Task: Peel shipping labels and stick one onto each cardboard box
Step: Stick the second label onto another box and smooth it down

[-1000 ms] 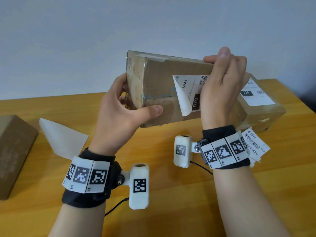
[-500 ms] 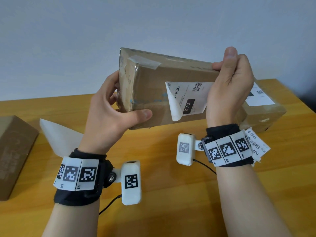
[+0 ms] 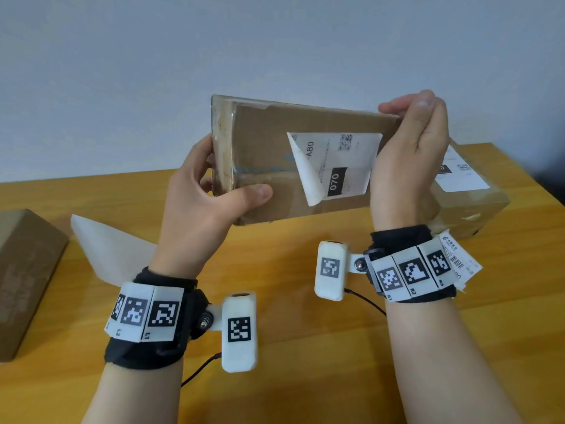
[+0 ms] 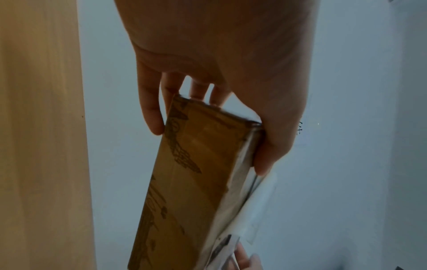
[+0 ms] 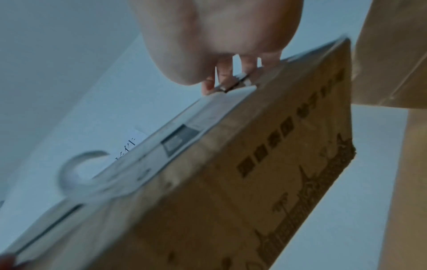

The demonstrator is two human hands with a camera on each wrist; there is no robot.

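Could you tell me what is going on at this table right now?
A person is labelling boxes. The left hand grips one end of a brown cardboard box held up above the wooden table, and the right hand grips the other end. A white shipping label sits on the box's near face, but its left edge curls away, not pressed down. Behind lies a second cardboard box with a label; a third unlabelled-looking box rests at far left, beside a white backing sheet.
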